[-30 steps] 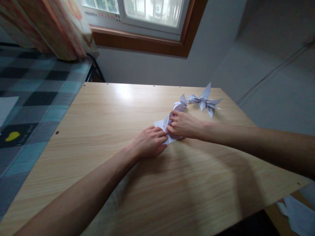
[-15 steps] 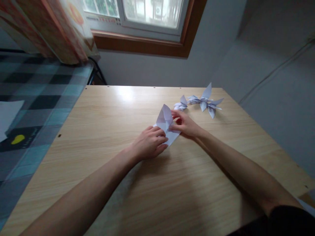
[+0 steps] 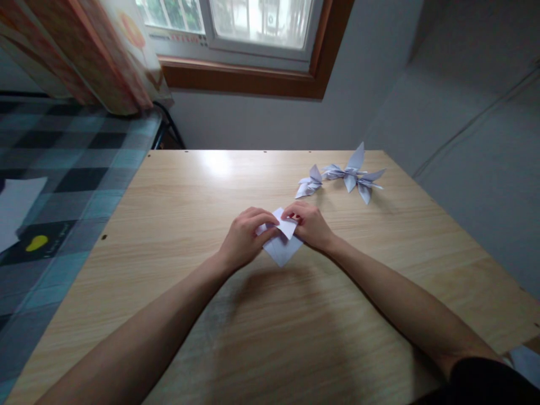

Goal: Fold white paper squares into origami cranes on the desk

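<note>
A folded sheet of white paper [image 3: 282, 251] lies between my two hands at the middle of the wooden table [image 3: 177, 225]. One pointed corner faces me, and a smaller flap stands up over it. My left hand [image 3: 247, 235] is closed on the paper's left side, thumb in front and fingers behind. On the other side my right hand [image 3: 310, 223] pinches the flap and the right edge; some of its fingertips are hidden behind the paper.
Several folded paper flowers [image 3: 352, 171] stand at the back right of the table, with one paper flower [image 3: 310, 183] closer to my right hand. To the left is a checkered cloth [image 3: 84, 169] with a white sheet [image 3: 19, 208] on it. A window [image 3: 253, 34] is behind.
The tall upright flap has come down toward me, and the paper now shows a small flap over a pointed corner. My left hand has moved up from the near edge to the left side.
</note>
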Motion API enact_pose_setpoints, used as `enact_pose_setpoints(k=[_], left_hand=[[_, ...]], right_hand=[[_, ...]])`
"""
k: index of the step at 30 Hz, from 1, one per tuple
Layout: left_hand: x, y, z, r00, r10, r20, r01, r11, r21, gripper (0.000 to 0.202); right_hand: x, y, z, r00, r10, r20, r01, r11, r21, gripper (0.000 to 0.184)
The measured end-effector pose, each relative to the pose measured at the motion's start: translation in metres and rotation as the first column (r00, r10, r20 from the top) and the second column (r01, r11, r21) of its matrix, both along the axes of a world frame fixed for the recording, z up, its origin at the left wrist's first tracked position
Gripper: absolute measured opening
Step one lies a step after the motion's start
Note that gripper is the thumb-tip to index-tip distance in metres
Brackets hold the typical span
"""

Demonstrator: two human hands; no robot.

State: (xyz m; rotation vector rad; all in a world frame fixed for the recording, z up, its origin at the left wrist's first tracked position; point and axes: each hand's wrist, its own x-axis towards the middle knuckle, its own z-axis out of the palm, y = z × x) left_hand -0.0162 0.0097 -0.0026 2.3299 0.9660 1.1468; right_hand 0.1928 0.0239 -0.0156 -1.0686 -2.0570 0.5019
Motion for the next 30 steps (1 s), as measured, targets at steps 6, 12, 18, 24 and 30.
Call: enact_pose_setpoints(k=[6, 12, 18, 24, 30], left_hand=[[0.001, -0.002, 0.002, 0.995, 0.074, -0.069, -0.086, 0.979, -0.185, 0.018], [0.003, -0.001, 0.003, 0.994, 0.098, -0.048, -0.108, 0.948, -0.301, 0.015], [0.004, 0.000, 0.004, 0.991, 0.129, -0.024, -0.130, 0.943, -0.305, 0.018], [0.002, -0.001, 0.008, 0.994, 0.095, -0.048, -0.106, 0.939, -0.327, 0.037], [0.001, 0.001, 0.003, 0.970, -0.080, -0.229, 0.057, 0.992, -0.109, 0.008]], right_hand=[[0.003, -0.010, 0.003, 0.999, -0.028, 0.038, 0.028, 1.000, -0.001, 0.011], [0.012, -0.013, 0.006, 0.999, -0.032, 0.017, 0.033, 0.995, -0.092, 0.018], [0.013, -0.013, 0.009, 0.994, -0.084, -0.068, 0.072, 0.983, -0.170, 0.022], [0.022, -0.017, 0.012, 0.991, 0.054, -0.122, -0.087, 0.955, -0.284, 0.031], [0.016, -0.034, 0.011, 0.995, 0.049, 0.087, -0.035, 0.986, -0.161, 0.022]])
